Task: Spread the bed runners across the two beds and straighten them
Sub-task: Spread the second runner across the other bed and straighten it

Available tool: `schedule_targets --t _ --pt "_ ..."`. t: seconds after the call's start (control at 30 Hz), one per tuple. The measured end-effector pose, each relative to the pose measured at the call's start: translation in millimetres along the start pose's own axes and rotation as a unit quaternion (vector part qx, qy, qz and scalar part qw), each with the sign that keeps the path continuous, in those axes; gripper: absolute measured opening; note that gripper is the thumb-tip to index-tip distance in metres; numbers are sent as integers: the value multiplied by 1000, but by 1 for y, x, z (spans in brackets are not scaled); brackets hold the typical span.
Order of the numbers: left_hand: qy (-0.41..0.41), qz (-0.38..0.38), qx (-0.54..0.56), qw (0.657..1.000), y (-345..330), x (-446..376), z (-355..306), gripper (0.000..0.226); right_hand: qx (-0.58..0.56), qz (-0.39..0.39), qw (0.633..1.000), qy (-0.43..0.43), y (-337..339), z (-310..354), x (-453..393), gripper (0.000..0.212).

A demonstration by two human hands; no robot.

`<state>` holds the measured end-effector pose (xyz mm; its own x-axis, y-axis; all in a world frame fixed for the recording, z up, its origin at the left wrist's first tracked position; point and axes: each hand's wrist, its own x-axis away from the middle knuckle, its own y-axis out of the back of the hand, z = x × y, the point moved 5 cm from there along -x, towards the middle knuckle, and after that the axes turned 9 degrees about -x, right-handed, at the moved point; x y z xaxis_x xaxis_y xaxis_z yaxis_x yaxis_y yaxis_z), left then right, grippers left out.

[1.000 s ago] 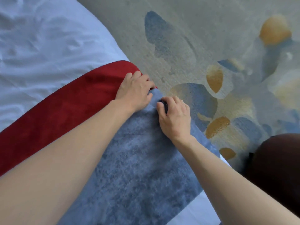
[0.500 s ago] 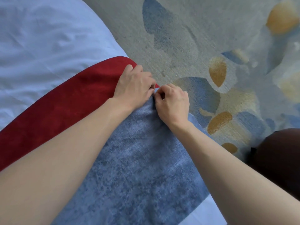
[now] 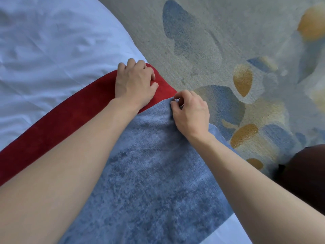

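Apart now, those 2 hands: half a second back they were knuckle to knuckle at the seam, and the left hand (image 3: 134,83) has slid up onto the red bed runner (image 3: 58,117), right at its far edge by the mattress corner. Its fingers curl down over that edge, gripping the red cloth. The right hand (image 3: 190,112) sits on the blue bed runner (image 3: 154,173), thumb and forefinger pinching the blue fabric just where it meets the red. Both runners lie side by side across the white sheet (image 3: 52,41), red farther up, blue nearer, each draping over the bed's edge. Beyond is a patterned carpet (image 3: 219,41), with a dark brown shape (image 3: 304,175) at lower right.
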<state>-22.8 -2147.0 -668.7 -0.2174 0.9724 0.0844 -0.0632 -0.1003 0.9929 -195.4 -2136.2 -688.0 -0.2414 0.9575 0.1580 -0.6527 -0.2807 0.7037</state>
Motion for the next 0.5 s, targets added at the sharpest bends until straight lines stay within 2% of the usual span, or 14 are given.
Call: schedule_targets --t 0.17,0.5 --pt "-13 24 7 1000 -2 -2 0 18 6 8 1000 6 -6 9 -5 14" --pt "-44 -47 -3 998 -2 -9 4 21 14 6 1000 14 -14 20 -18 12"
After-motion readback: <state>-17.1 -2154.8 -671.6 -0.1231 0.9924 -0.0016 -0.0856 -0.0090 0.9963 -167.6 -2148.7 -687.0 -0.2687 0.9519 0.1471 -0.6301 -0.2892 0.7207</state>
